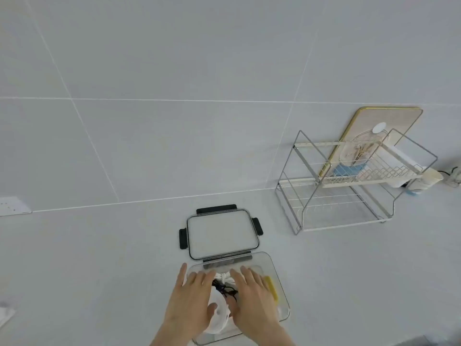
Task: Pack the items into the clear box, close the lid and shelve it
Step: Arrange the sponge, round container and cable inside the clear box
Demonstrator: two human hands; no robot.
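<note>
The clear box sits open on the white counter near the bottom centre. Its lid, with black clasps, lies flat just behind it. Inside the box I see a white cable, a tangled black cord, a white rounded item and a yellow object along the right wall. My left hand and my right hand rest palm down over the contents, fingers spread, pressing on them. A two-tier wire shelf rack stands at the right against the wall.
The rack's upper tier holds a blue item and a clear container; a gold-rimmed board leans behind it. A cup lies to the rack's right. A wall socket is at the far left.
</note>
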